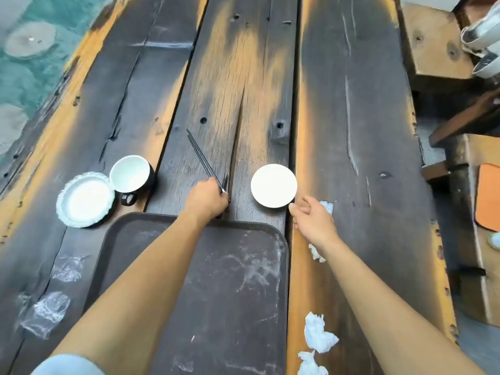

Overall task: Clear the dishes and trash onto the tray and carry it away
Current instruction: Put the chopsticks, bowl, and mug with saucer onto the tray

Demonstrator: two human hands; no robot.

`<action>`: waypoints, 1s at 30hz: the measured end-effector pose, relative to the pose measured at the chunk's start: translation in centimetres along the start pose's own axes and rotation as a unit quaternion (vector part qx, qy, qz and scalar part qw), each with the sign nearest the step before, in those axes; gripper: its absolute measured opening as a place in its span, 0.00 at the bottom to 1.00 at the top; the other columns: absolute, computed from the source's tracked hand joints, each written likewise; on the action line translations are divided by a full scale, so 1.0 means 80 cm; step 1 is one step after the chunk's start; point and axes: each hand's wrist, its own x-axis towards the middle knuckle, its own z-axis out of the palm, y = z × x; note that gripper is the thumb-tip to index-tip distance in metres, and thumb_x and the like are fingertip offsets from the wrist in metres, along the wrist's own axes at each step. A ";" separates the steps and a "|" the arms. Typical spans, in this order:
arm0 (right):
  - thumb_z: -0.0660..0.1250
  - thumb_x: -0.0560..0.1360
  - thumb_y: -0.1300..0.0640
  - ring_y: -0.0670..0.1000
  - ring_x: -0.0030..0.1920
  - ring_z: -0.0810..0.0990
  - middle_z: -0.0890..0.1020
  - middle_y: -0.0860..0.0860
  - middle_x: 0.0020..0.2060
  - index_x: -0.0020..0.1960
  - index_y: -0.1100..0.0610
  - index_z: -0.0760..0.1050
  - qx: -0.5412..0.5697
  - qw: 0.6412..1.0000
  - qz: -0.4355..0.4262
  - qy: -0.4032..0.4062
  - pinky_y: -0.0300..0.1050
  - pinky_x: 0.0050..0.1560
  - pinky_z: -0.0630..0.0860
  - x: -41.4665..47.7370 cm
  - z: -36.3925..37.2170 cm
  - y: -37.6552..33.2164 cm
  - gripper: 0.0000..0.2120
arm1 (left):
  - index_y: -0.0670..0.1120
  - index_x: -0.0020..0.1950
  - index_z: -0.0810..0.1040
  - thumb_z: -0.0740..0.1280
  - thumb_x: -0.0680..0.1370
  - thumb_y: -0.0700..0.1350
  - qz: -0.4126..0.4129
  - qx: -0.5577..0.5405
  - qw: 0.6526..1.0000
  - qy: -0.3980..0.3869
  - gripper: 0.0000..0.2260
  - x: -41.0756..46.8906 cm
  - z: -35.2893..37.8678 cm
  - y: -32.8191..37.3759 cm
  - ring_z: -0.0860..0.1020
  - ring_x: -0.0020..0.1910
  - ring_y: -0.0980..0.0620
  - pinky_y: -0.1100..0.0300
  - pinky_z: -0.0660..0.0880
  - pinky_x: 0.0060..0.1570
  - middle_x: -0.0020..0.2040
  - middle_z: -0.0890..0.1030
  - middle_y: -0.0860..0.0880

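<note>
A dark brown tray lies on the wooden table in front of me, nothing on it. My left hand is closed around the near end of black chopsticks just beyond the tray's far edge. My right hand hovers with fingers apart beside a small white round plate, fingertips near its rim. At the left stand a white scalloped plate and a black mug with a white inside. Crumpled white tissues lie at the near right; another tissue peeks from behind my right hand.
Clear plastic wrappers lie on the table left of the tray. Wooden benches and an orange pad are at the right. A teal floor with round stones shows beyond the table's left edge.
</note>
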 end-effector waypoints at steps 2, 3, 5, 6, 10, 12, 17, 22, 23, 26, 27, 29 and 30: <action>0.66 0.74 0.41 0.53 0.57 0.82 0.82 0.48 0.58 0.77 0.51 0.64 0.050 0.999 0.009 0.006 0.57 0.63 0.76 0.019 0.003 0.000 0.34 | 0.39 0.57 0.73 0.66 0.78 0.54 -0.053 -0.015 0.998 0.021 0.19 0.023 0.000 0.000 0.77 0.56 0.36 0.49 0.74 0.49 0.56 0.79 0.39; 0.66 0.76 0.45 0.51 0.53 0.84 0.82 0.48 0.57 0.76 0.51 0.65 0.070 0.998 0.009 0.006 0.55 0.61 0.79 0.026 0.004 -0.001 0.31 | 0.39 0.57 0.74 0.67 0.77 0.56 -0.076 -0.024 0.996 0.028 0.21 0.035 0.002 0.000 0.78 0.55 0.36 0.49 0.75 0.48 0.54 0.79 0.39; 0.67 0.79 0.52 0.50 0.48 0.85 0.82 0.47 0.52 0.74 0.53 0.69 0.108 0.994 0.008 0.004 0.51 0.56 0.82 0.032 0.007 -0.002 0.24 | 0.39 0.53 0.75 0.68 0.77 0.56 -0.107 -0.041 0.993 0.023 0.20 0.050 0.002 0.002 0.78 0.49 0.39 0.52 0.74 0.43 0.47 0.79 0.41; 0.66 0.80 0.54 0.50 0.47 0.85 0.82 0.46 0.50 0.73 0.53 0.71 0.126 0.992 0.006 0.006 0.49 0.54 0.82 0.035 0.010 -0.005 0.22 | 0.40 0.50 0.75 0.68 0.77 0.55 -0.115 -0.051 0.992 0.018 0.18 0.058 0.002 0.003 0.77 0.45 0.40 0.54 0.73 0.40 0.46 0.79 0.42; 0.66 0.80 0.60 0.51 0.48 0.86 0.85 0.49 0.50 0.70 0.55 0.74 0.195 0.981 0.015 0.005 0.42 0.50 0.83 0.042 0.017 -0.004 0.19 | 0.39 0.41 0.73 0.68 0.73 0.41 -0.130 -0.082 0.988 0.019 0.06 0.081 0.001 -0.001 0.76 0.41 0.40 0.54 0.71 0.36 0.41 0.78 0.41; 0.66 0.80 0.61 0.49 0.49 0.85 0.85 0.52 0.52 0.72 0.55 0.72 0.215 0.976 0.023 0.004 0.41 0.49 0.82 0.042 0.018 -0.005 0.20 | 0.41 0.36 0.69 0.67 0.72 0.39 -0.132 -0.080 0.988 0.010 0.08 0.082 -0.003 -0.005 0.74 0.39 0.41 0.55 0.69 0.35 0.35 0.73 0.43; 0.66 0.80 0.60 0.50 0.51 0.86 0.84 0.52 0.54 0.73 0.55 0.71 0.234 0.972 0.030 0.007 0.42 0.47 0.83 0.044 0.019 -0.010 0.21 | 0.41 0.39 0.77 0.70 0.72 0.43 -0.110 -0.087 0.990 0.019 0.06 0.094 -0.004 -0.014 0.80 0.44 0.38 0.56 0.71 0.35 0.40 0.80 0.40; 0.66 0.80 0.62 0.53 0.56 0.84 0.84 0.55 0.56 0.72 0.58 0.71 0.251 0.967 0.045 0.015 0.42 0.47 0.83 0.046 0.022 -0.013 0.21 | 0.38 0.51 0.80 0.70 0.75 0.41 -0.060 -0.078 0.995 0.005 0.08 0.103 -0.002 -0.011 0.79 0.53 0.37 0.51 0.76 0.49 0.50 0.81 0.38; 0.66 0.80 0.63 0.52 0.55 0.84 0.84 0.54 0.54 0.72 0.58 0.71 0.250 0.967 0.047 0.019 0.41 0.48 0.83 0.046 0.023 -0.015 0.21 | 0.38 0.51 0.80 0.70 0.74 0.40 -0.062 -0.082 0.995 0.002 0.08 0.104 -0.003 -0.012 0.79 0.53 0.37 0.51 0.77 0.51 0.51 0.81 0.39; 0.65 0.79 0.64 0.49 0.54 0.84 0.84 0.47 0.47 0.70 0.59 0.73 0.254 0.965 0.054 0.027 0.40 0.47 0.83 0.045 0.024 -0.019 0.19 | 0.40 0.50 0.80 0.70 0.74 0.40 -0.068 -0.098 0.993 -0.015 0.06 0.104 -0.005 -0.016 0.79 0.51 0.40 0.52 0.78 0.51 0.51 0.80 0.40; 0.65 0.79 0.65 0.48 0.54 0.84 0.84 0.45 0.46 0.70 0.60 0.74 0.258 0.964 0.057 0.029 0.40 0.48 0.83 0.045 0.024 -0.021 0.19 | 0.41 0.49 0.79 0.70 0.74 0.40 -0.066 -0.101 0.993 -0.017 0.06 0.103 -0.007 -0.016 0.79 0.50 0.42 0.53 0.78 0.51 0.51 0.80 0.41; 0.65 0.79 0.65 0.47 0.52 0.83 0.83 0.44 0.45 0.70 0.60 0.74 0.259 0.963 0.063 0.034 0.41 0.48 0.83 0.045 0.024 -0.023 0.19 | 0.41 0.49 0.79 0.71 0.74 0.40 -0.058 -0.094 0.994 -0.020 0.05 0.102 -0.008 -0.017 0.79 0.49 0.42 0.52 0.78 0.52 0.50 0.80 0.41; 0.65 0.79 0.65 0.46 0.51 0.83 0.82 0.43 0.44 0.69 0.60 0.74 0.254 0.964 0.064 0.039 0.43 0.49 0.83 0.045 0.025 -0.023 0.19 | 0.40 0.49 0.80 0.71 0.74 0.40 -0.052 -0.089 0.995 -0.019 0.05 0.101 -0.009 -0.017 0.79 0.49 0.42 0.51 0.79 0.52 0.49 0.80 0.41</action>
